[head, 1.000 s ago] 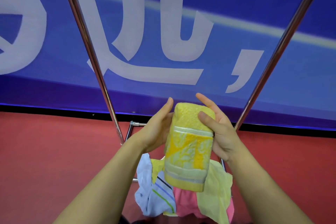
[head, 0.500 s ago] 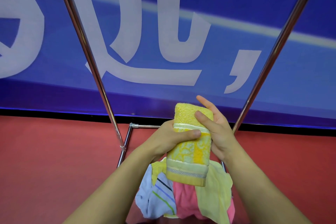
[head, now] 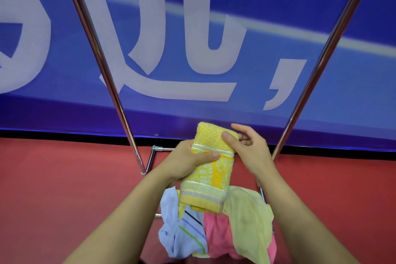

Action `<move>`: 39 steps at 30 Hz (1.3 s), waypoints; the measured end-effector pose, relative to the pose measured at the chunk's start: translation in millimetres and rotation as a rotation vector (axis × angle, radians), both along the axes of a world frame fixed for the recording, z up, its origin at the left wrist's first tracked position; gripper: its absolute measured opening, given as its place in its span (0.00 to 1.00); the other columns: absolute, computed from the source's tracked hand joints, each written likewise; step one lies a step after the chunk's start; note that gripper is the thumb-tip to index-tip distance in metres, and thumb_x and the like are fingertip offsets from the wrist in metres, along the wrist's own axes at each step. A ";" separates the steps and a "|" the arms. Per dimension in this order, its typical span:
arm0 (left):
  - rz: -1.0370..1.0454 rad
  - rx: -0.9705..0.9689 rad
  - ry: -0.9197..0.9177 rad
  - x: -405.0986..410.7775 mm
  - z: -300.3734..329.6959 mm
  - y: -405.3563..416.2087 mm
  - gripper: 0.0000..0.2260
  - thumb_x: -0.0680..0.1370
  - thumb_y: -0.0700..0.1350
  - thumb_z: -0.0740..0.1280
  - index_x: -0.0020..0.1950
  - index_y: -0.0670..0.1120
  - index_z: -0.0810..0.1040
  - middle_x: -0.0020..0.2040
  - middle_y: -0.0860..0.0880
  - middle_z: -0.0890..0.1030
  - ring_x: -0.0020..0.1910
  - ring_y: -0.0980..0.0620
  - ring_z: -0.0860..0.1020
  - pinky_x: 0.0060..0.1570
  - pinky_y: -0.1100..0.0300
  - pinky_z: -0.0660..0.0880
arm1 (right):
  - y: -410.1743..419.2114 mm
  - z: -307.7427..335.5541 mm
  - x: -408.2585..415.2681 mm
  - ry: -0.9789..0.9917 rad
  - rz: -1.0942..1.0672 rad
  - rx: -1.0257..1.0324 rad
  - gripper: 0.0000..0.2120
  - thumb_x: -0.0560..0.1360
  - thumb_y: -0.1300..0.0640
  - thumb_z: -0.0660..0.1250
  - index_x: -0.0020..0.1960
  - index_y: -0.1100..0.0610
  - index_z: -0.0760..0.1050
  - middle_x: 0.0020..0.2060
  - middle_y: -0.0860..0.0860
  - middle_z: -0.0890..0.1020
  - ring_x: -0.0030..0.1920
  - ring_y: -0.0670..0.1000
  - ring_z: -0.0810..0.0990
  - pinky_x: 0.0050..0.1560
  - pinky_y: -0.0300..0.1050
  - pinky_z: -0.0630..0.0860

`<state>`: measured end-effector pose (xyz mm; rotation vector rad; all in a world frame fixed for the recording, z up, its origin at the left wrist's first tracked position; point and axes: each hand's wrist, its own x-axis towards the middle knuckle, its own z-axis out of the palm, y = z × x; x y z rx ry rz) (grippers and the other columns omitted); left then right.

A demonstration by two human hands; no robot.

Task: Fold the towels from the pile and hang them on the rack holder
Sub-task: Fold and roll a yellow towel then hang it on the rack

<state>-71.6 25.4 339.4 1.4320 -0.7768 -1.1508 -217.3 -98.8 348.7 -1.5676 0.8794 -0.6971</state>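
Banner [head: 278, 28]: big white characters on blue (cut off, unreadable).
Left hand [head: 188, 163]: wrapped round the folded towel [head: 211, 176], thumb across.
Right hand [head: 248, 148]: thumb pinching towel's top.
Pile [head: 216, 233]: below both hands.

The rack [head: 102, 66] is cut off by the top edge, its upper bar barely showing as a blurred strip. The left hand's fingers lie hidden behind the folded yellow towel [head: 211, 169], only the thumb [head: 205, 155] showing. The pile [head: 216, 231] is partly covered by that towel and both forearms. The banner's [head: 278, 17] characters run past the frame edges.
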 end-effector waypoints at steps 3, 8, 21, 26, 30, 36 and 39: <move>-0.095 0.005 0.010 -1.2 0.7 3.5 0.15 0.75 0.43 0.77 0.61 0.43 0.83 0.57 0.40 0.86 0.57 0.38 0.85 0.61 0.40 0.79 | -0.5 -2.2 -0.4 0.020 0.177 0.092 0.31 0.61 0.35 0.80 0.61 0.45 0.82 0.58 0.50 0.84 0.58 0.50 0.83 0.60 0.51 0.80; -0.120 -0.010 0.053 -6.3 2.3 4.1 0.16 0.76 0.41 0.76 0.63 0.42 0.82 0.57 0.39 0.86 0.56 0.40 0.85 0.59 0.45 0.81 | 0.0 0.0 -1.1 -0.111 0.175 0.149 0.14 0.68 0.56 0.80 0.51 0.61 0.83 0.46 0.60 0.87 0.44 0.55 0.86 0.49 0.55 0.81; -0.220 -0.052 0.030 -26.0 2.6 -0.4 0.28 0.72 0.27 0.75 0.68 0.46 0.77 0.60 0.44 0.85 0.58 0.46 0.84 0.55 0.53 0.81 | -1.2 4.7 -2.8 -0.213 -0.036 0.221 0.11 0.70 0.57 0.80 0.50 0.60 0.85 0.43 0.57 0.88 0.45 0.58 0.87 0.47 0.56 0.84; -0.268 -0.050 0.078 -22.7 -0.2 -2.3 0.29 0.72 0.27 0.74 0.71 0.45 0.75 0.63 0.41 0.83 0.62 0.41 0.83 0.58 0.48 0.80 | -4.6 0.0 -2.3 -0.194 -0.042 0.215 0.12 0.70 0.55 0.80 0.50 0.59 0.85 0.44 0.57 0.88 0.49 0.61 0.87 0.50 0.60 0.83; -0.117 -0.031 -0.045 -21.5 -7.1 -5.5 0.27 0.70 0.31 0.78 0.67 0.45 0.78 0.59 0.42 0.85 0.58 0.42 0.84 0.60 0.42 0.81 | -5.1 -5.3 1.7 -0.172 -0.060 0.192 0.22 0.71 0.54 0.80 0.62 0.55 0.80 0.52 0.52 0.87 0.55 0.54 0.86 0.55 0.50 0.83; 0.362 -0.056 -0.418 -15.7 -17.3 -13.5 0.26 0.63 0.49 0.78 0.60 0.53 0.78 0.52 0.51 0.85 0.51 0.51 0.85 0.53 0.42 0.81 | 17.6 -12.6 17.5 -0.091 -0.049 0.045 0.17 0.74 0.50 0.76 0.59 0.57 0.82 0.52 0.48 0.87 0.54 0.46 0.85 0.52 0.37 0.77; 0.245 -0.141 -0.430 -20.2 -14.0 -16.8 0.20 0.70 0.38 0.76 0.59 0.49 0.77 0.52 0.48 0.85 0.50 0.53 0.84 0.53 0.44 0.82 | 30.3 -13.1 26.8 -0.121 0.085 0.135 0.14 0.78 0.53 0.72 0.61 0.58 0.81 0.52 0.52 0.88 0.53 0.45 0.86 0.49 0.34 0.79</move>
